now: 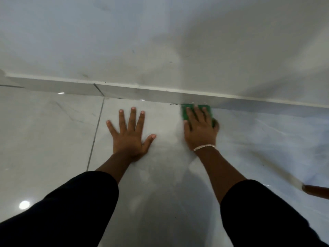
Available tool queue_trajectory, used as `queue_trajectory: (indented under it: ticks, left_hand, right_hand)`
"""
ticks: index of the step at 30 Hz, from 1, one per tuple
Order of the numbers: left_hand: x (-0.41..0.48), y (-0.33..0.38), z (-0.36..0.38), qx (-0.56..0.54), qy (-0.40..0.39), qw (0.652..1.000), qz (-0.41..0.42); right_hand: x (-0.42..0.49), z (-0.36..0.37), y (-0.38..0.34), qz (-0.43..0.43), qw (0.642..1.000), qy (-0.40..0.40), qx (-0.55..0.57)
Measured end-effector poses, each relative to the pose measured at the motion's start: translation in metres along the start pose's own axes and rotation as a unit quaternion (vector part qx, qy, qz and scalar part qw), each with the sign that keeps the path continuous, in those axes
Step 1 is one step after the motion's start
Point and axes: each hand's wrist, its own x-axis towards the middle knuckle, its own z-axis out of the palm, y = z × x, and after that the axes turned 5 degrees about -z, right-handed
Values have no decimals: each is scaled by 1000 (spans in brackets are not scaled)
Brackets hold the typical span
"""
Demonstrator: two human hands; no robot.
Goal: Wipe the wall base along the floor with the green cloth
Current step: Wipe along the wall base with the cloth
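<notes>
The wall base (124,91) is a pale grey tiled skirting that runs across the view where the white wall meets the floor. My right hand (200,129) presses the green cloth (186,112) flat on the floor right against the foot of the skirting; its fingers cover most of the cloth. A thin bracelet sits on that wrist. My left hand (130,132) lies flat on the floor tile with fingers spread, a little left of the cloth and short of the skirting, holding nothing.
Glossy light grey floor tiles (44,139) with a grout line left of my left hand. The white wall (160,41) shows faint scuff marks. A brown object (316,191) pokes in at the right edge. Dark sleeves cover both forearms.
</notes>
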Motion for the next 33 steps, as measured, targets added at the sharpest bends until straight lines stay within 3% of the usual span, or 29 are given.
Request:
queue_trajectory:
  ticks: [3,6,8,10,14,18,22,27,30,33]
  left_hand:
    - [-1,0,2,-2,10,1000,0]
    - [0,-1,5,4,14,1000,6]
    - [1,0,5,0,21,1000,5]
    - [1,0,6,1,26,1000,5]
    - [0,-1,4,4,18,1000,8]
    - [-1,0,2,-3,16,1000,11]
    - [0,0,6,1,25,1000,10]
    - [1,-4,7,10,24,1000,13]
    - [1,-2,3,3,19,1000,15]
    - [1,0,1,2,15,1000,13]
  right_hand:
    - [-3,-2,25,98,994,42,1]
    - [4,8,-18,208,976,61,8]
    - [8,13,-60,181,982,43,32]
    - [5,20,-90,92,995,8,45]
    - [10,7,-58,-14,1000,-6,-12]
    - [7,-6,3,88,996,12,-14]
    - [11,3,-42,203,979,21,-19]
    - [14,19,-114,41,999,-31,8]
    - [16,6,-72,-19,999,-28,-36]
    - [12,-7,-24,26,998,-21,-52]
